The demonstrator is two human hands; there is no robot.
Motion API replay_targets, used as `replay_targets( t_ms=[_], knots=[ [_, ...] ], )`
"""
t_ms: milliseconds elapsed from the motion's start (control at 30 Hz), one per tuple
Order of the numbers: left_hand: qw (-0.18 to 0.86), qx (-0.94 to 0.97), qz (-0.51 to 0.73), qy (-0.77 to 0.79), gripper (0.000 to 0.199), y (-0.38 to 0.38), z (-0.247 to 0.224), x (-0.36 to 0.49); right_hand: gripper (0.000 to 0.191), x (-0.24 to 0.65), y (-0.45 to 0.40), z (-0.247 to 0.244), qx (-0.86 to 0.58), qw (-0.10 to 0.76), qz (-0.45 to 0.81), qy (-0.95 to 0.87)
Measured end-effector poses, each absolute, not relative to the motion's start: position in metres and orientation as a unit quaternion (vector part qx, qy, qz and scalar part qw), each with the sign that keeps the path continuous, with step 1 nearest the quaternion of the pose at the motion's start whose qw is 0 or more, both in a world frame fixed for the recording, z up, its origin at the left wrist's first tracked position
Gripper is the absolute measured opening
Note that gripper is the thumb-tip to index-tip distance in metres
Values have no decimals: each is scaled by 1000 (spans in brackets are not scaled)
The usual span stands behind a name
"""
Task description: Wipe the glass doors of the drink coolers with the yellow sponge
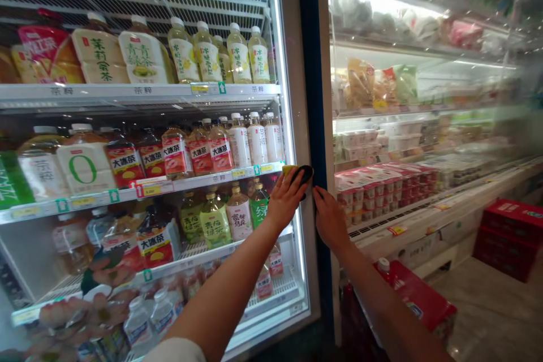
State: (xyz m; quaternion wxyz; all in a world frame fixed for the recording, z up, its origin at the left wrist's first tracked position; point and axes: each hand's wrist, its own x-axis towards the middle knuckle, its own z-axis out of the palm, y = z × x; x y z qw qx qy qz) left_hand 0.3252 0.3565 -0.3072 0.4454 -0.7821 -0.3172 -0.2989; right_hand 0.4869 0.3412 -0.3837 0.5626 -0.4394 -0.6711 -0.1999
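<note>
My left hand (285,198) is wrapped over a black and yellow pad (304,174), pressed against the right edge of a glass cooler door (292,124). Just to its right, my right hand (327,216) has its fingers bent against the dark blue side panel (319,141) of the cooler; whether anything is in them is too small to tell. Behind the glass, bottled drinks (212,150) stand in rows on white shelves (169,184).
An open refrigerated case (407,226) with packed cups (373,186) and bags (384,87) extends along the right. Red boxes (424,297) sit low beside my right forearm, and more red boxes (507,237) rest on the floor at the far right.
</note>
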Motion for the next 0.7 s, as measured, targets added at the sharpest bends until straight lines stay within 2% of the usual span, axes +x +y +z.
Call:
replay_targets(
  t_ms=[133,200,400,467,600,700],
  knots=[
    [423,-770,-324,-350,73,362,-278,343,59,491,340,-386,-444,565,-204,-664],
    [419,-755,-343,-369,73,361,-280,346,59,493,338,-389,-443,564,-204,-666],
    [458,-758,-330,-327,60,352,-368,323,62,490,330,-418,-445,558,-191,-674],
    [468,-768,-317,-302,56,350,-384,314,64,486,329,-426,-440,562,-177,-678],
    [454,-781,-291,-315,67,345,-353,303,69,474,331,-420,-425,581,-147,-678],
    [430,-743,-332,-391,79,336,-321,287,69,463,336,-404,-420,583,-138,-682]
  ],
)
